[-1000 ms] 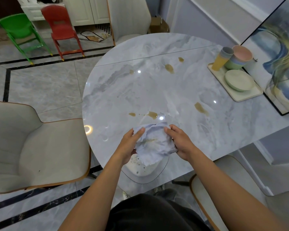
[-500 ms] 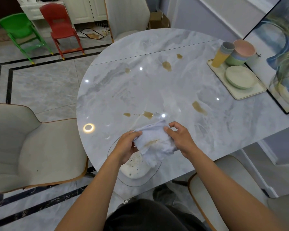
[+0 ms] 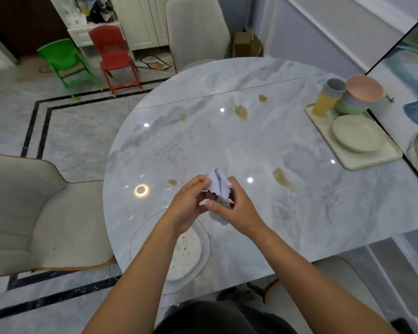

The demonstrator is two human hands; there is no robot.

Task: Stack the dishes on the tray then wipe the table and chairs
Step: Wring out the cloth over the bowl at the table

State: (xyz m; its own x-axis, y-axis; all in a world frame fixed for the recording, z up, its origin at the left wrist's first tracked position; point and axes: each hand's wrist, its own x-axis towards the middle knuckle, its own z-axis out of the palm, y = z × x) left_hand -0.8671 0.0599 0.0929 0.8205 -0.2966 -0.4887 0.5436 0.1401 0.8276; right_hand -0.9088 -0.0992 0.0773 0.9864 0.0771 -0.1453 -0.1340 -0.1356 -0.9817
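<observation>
My left hand (image 3: pixel 187 204) and right hand (image 3: pixel 235 209) both pinch the bunched pale-blue cloth (image 3: pixel 219 188), fingers clamped on it. Brown spills (image 3: pixel 283 179) dot the marble table (image 3: pixel 299 213).

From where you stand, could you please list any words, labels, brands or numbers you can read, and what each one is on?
None can be read.
Cardboard box: no print legible.
Red chair: faint embossing on the backrest, too blurred to read.
Cups, bowls, plates, tray and cloth: plain, no markings.
</observation>
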